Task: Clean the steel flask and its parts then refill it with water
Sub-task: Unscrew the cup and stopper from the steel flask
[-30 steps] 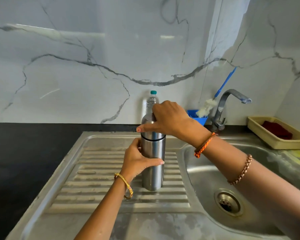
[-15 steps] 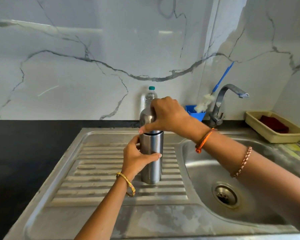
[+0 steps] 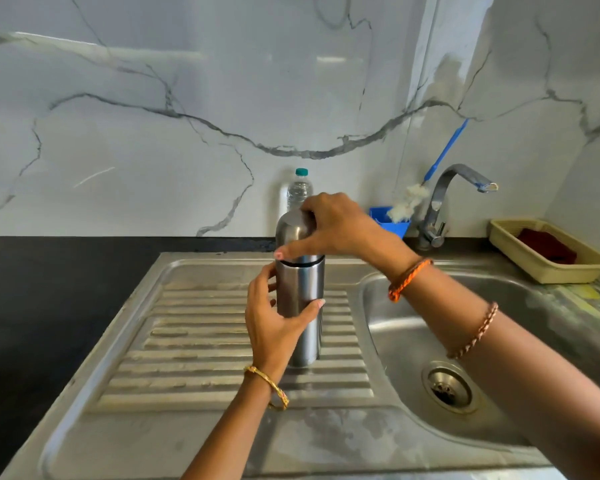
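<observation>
Since the earlier frame, the right hand point(image 3: 340, 225) has turned on the cap point(image 3: 293, 233), its fingers point(image 3: 284, 252) now clasped lower round it. Left hand point(image 3: 274, 317) grips the steel flask point(image 3: 300, 306), standing upright on the sink's ribbed drainboard point(image 3: 194, 341). Judged best: brace the body firmly below the cap, and twist the cap without tilting the flask.
</observation>
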A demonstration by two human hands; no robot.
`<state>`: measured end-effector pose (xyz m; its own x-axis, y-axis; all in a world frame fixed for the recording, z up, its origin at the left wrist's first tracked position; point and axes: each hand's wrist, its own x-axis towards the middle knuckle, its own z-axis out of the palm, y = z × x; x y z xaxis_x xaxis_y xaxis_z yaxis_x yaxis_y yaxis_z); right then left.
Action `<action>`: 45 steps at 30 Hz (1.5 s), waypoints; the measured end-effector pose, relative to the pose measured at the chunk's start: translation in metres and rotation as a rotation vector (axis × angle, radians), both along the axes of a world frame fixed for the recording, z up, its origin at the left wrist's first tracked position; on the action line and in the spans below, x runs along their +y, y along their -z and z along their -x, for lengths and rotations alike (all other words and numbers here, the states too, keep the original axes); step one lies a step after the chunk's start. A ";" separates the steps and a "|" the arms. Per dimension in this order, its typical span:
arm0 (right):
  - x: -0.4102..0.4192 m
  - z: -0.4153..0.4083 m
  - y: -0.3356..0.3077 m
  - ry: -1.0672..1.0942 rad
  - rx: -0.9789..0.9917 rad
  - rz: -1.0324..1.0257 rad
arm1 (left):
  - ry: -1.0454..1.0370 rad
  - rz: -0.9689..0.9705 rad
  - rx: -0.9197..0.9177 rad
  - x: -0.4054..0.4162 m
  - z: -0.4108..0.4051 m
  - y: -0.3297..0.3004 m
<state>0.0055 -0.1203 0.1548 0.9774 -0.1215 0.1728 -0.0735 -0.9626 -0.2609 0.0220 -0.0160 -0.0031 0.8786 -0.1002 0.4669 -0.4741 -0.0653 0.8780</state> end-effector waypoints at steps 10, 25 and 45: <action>-0.012 0.005 -0.029 -0.019 0.160 -0.245 | 0.021 -0.064 0.063 0.004 -0.010 -0.011; -0.005 0.007 -0.018 -0.108 0.197 -0.244 | 0.020 -0.038 0.077 0.006 -0.010 -0.007; 0.010 -0.005 -0.009 -0.007 0.005 0.154 | -0.047 -0.076 0.096 0.006 -0.008 -0.013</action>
<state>0.0106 -0.1102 0.1637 0.9791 -0.0873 0.1839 -0.0678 -0.9916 -0.1101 0.0298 -0.0098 0.0102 0.9236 -0.0895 0.3726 -0.3825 -0.1541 0.9110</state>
